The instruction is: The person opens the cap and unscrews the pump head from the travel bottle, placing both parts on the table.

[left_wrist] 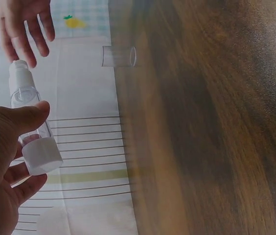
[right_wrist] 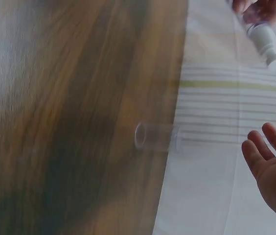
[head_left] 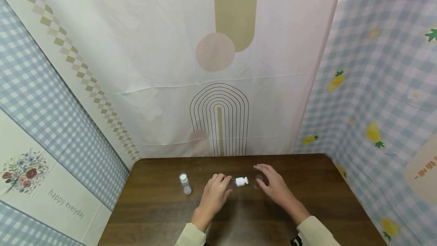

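My left hand grips a small clear pump bottle lying sideways above the table, its white pump head pointing toward the right hand. In the left wrist view, the thumb lies across the clear body of the bottle, and its white base shows below. My right hand is apart from the bottle, with fingers spread and nothing between them in the right wrist view. Close to the right fingers, a clear cylindrical cap stands on the table. The head view shows this cap partly hidden by the right thumb.
Another small clear bottle with a white top stands on the brown wooden table, left of my left hand. Behind the table's far edge hangs a pale printed cloth; checked cloth hangs on the right.
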Available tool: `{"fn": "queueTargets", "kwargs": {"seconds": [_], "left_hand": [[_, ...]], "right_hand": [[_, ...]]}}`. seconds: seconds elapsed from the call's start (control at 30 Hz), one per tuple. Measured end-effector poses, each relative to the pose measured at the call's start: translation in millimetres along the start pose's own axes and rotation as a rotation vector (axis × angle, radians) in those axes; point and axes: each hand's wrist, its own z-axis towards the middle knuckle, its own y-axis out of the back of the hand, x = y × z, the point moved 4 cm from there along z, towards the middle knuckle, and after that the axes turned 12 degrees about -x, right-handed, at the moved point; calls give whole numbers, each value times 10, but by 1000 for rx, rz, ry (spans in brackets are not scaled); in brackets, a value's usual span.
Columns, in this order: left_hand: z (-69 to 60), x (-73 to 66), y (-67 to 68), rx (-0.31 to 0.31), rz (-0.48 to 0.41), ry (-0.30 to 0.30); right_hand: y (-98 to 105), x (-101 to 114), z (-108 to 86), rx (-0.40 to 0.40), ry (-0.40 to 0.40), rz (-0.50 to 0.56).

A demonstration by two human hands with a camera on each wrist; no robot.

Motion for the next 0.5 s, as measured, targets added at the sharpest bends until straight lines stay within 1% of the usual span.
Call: {"fn": "queueTargets", "kwargs": {"seconds": [0.07, 0.13, 0.27, 0.33, 0.4, 0.5], "left_hand": [[-4, -9, -1, 7, -2, 0], [-8, -25, 2, 12, 4, -3], [-7, -69, 15, 6, 18, -26], [-1, -93, 22, -2, 24, -39], [8, -113, 26, -6, 26, -50], [17, -136, 29, -8, 26, -58]], "right_hand": [[25, 57, -29, 9, -46, 42], [22, 112, -61, 23, -115, 113], [-46, 199, -116, 76, -282, 292], [-86, 227, -130, 86, -342, 354], [-110, 256, -135, 89, -370, 377], [-135, 280, -134, 75, -382, 362]]}}
